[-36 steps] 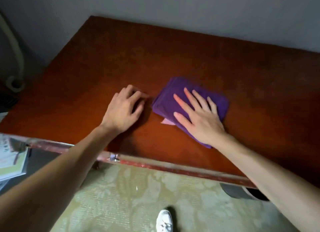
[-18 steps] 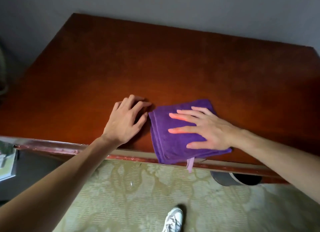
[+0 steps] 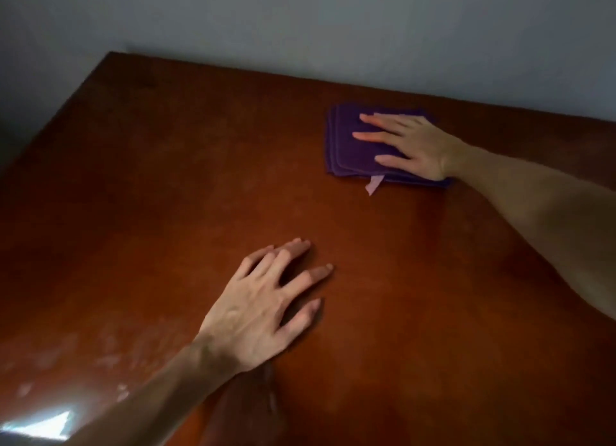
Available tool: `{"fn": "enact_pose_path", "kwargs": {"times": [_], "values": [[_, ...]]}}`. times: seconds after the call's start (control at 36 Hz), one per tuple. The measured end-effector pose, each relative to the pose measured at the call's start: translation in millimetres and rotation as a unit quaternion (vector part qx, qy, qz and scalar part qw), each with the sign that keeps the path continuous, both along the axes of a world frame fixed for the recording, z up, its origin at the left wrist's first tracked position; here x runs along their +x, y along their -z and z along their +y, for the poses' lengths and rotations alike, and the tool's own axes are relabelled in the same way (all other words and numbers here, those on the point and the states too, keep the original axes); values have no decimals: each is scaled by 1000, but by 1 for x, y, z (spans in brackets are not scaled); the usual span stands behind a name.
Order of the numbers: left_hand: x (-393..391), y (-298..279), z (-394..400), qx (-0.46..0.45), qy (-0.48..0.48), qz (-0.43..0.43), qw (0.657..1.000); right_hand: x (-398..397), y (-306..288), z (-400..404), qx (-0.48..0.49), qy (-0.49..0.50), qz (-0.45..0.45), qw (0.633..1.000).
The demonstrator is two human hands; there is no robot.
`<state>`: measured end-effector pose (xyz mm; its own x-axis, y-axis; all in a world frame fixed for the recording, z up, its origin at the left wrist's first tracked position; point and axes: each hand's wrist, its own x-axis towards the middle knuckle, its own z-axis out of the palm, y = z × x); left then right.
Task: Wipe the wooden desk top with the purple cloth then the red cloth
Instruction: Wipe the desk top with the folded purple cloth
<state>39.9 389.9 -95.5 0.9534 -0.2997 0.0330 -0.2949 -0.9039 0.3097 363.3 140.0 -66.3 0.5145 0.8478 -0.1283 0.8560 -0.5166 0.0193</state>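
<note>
Two hands flat | right hand presses purple cloth | left hand on desk top

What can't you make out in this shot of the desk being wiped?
- Red cloth: nowhere in the head view.
- Right half of the purple cloth: covered by the right hand.
- Desk front and right edges: cut off by the frame.
- Near-left desk corner: washed out by glare.
- Under the left hand: hidden by the palm.
</note>
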Motion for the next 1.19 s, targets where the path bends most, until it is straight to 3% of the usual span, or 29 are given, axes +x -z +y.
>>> {"fn": "enact_pose_path", "kwargs": {"times": [0.25,0.53,0.72,0.86,0.97,1.06,1.19], "values": [[3,2,3,4,-3,13,1000,47,0,9,20,91,19,995],[2,-2,0,7,2,5,1000,-41,17,7,59,229,15,971],[-3,-3,-6,6,-26,-18,999,-183,20,-34,70,195,16,978],[-38,-1,-29,-20,-112,-34,993,-299,25,-80,47,144,-2,988],[-69,0,-51,-33,-99,-42,994,-370,21,-114,37,99,2,994],[-74,-2,-62,-42,-96,-35,994,-386,17,-141,11,41,8,999],[-67,-2,-88,-65,-85,-41,993,-347,10,-158,-15,-26,40,999]]}}
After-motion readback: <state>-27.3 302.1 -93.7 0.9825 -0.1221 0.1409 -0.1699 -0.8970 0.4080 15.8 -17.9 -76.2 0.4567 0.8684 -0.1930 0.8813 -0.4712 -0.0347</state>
